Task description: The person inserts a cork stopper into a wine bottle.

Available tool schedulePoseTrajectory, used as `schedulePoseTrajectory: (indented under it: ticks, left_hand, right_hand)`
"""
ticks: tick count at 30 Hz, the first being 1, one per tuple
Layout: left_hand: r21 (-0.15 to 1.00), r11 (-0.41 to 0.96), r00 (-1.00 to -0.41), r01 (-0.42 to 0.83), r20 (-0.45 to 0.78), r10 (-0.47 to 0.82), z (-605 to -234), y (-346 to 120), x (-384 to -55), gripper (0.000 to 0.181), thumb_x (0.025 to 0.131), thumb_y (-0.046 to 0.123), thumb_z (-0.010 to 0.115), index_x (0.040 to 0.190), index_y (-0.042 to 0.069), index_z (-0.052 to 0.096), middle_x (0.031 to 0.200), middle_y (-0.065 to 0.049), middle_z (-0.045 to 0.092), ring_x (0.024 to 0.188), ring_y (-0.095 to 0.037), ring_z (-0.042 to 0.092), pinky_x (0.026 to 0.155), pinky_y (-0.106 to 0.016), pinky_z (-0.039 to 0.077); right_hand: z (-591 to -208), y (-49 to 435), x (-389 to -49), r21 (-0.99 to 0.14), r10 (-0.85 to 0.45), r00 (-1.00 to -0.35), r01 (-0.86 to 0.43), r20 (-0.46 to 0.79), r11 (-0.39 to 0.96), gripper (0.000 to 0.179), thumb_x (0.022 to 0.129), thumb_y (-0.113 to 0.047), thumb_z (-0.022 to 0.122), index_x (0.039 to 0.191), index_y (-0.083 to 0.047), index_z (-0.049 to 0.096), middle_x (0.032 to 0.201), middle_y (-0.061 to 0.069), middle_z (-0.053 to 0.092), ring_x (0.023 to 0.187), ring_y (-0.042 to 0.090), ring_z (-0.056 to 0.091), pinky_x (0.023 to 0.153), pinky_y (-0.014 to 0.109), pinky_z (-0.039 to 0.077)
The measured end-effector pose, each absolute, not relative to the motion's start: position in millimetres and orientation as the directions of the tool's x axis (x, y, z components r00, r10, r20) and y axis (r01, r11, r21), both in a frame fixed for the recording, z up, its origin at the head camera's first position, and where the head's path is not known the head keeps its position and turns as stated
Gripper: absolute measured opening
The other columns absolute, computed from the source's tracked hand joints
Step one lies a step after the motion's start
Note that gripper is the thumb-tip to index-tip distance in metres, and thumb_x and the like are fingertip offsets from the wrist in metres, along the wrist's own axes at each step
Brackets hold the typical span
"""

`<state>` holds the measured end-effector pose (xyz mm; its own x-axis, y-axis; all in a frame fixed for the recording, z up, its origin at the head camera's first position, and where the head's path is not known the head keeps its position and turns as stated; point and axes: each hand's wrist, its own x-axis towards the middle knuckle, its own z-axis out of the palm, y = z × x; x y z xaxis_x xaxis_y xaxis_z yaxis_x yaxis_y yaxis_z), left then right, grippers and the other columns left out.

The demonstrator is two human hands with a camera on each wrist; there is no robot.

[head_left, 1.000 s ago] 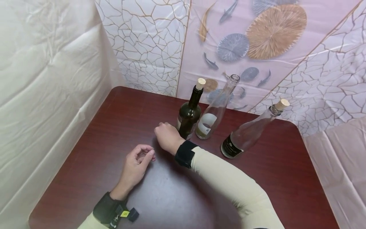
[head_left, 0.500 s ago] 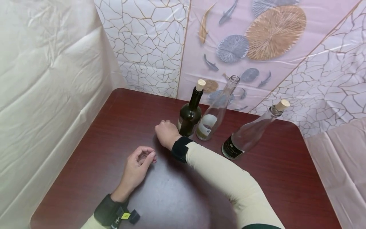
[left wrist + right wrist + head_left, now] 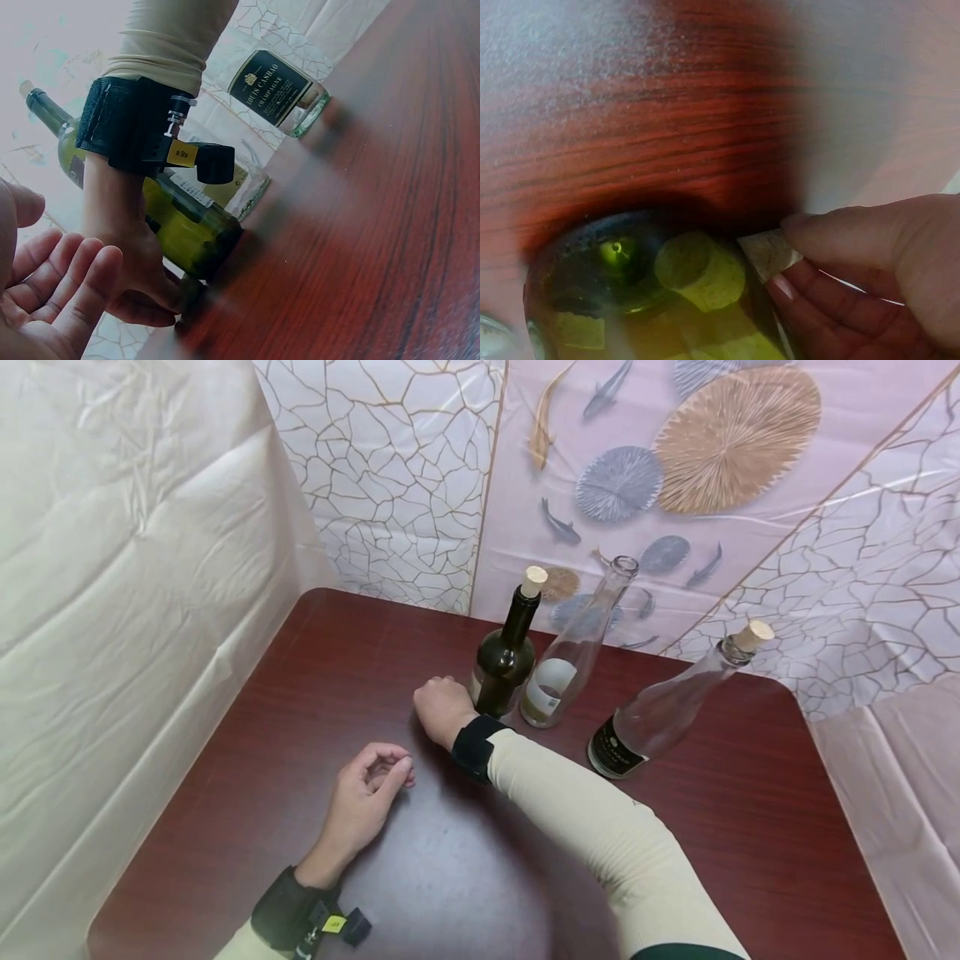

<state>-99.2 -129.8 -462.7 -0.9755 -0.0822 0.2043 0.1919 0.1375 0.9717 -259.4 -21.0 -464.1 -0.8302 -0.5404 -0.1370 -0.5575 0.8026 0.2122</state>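
Note:
My right hand [image 3: 444, 710] is low at the table, left of a dark green wine bottle [image 3: 506, 660] with a cork [image 3: 534, 581] in its mouth. In the right wrist view, its thumb and fingers pinch a small loose cork [image 3: 769, 253] right beside the bottle's base; in the head view the hand hides this cork. Nearer the front, my left hand [image 3: 367, 797] hovers with fingers loosely curved and nothing in them. The left wrist view shows its relaxed fingers [image 3: 64, 285] and, beyond them, the right hand [image 3: 131, 262] by the green bottle [image 3: 191, 232].
A clear bottle [image 3: 573, 664] with a pale label and no cork stands just right of the green one. Farther right, another clear bottle [image 3: 660, 718] with a black champagne label has a cork [image 3: 752, 635] in its mouth. Patterned cloth [image 3: 405, 468] hangs behind the dark red table [image 3: 285, 693].
Both hands hold nearly the same places. The right forearm shifts slightly, and the head view moves a little; the bottles stay where they stand.

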Motion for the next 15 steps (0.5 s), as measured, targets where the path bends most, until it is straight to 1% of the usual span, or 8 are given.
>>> schedulePoseTrajectory:
  ticks: [6,11,15]
  left_hand:
    - [0.970,0.141,-0.975,0.198,0.210,-0.074,-462.6,-128.0,-100.8,0.009,0.093,0.006,0.064,0.100,0.002,0.062,0.085,-0.016,0.068,0.076,-0.031,0.070,0.070,-0.045,0.060]
    - [0.971,0.157,-0.978,0.183,0.196,-0.073,-461.7,-126.8,-99.4,0.008,0.093,0.006,0.064,0.100,0.002,0.062,0.084,-0.016,0.068,0.077,-0.030,0.070,0.070,-0.049,0.059]
    - [0.971,0.162,-0.979,0.178,0.191,-0.069,-460.1,-126.1,-97.6,0.007,0.093,0.006,0.064,0.099,0.002,0.062,0.084,-0.017,0.067,0.077,-0.032,0.070,0.069,-0.050,0.059]
  right_hand:
    - [-461.8,-17.9,-258.2,0.215,-0.551,-0.828,-0.560,-0.107,0.800,0.024,0.094,-0.008,0.055,0.102,-0.015,0.077,0.101,0.007,0.072,0.092,0.026,0.063,0.075,0.040,0.059]
    - [-463.2,-15.1,-254.2,0.221,-0.568,-0.816,-0.577,-0.109,0.786,0.024,0.094,-0.008,0.055,0.104,-0.014,0.076,0.101,0.007,0.071,0.091,0.026,0.061,0.073,0.039,0.060]
    - [-463.6,-14.1,-249.5,0.210,-0.591,-0.803,-0.593,-0.079,0.778,0.025,0.094,-0.005,0.053,0.101,-0.013,0.076,0.099,0.008,0.071,0.089,0.026,0.062,0.072,0.039,0.060]
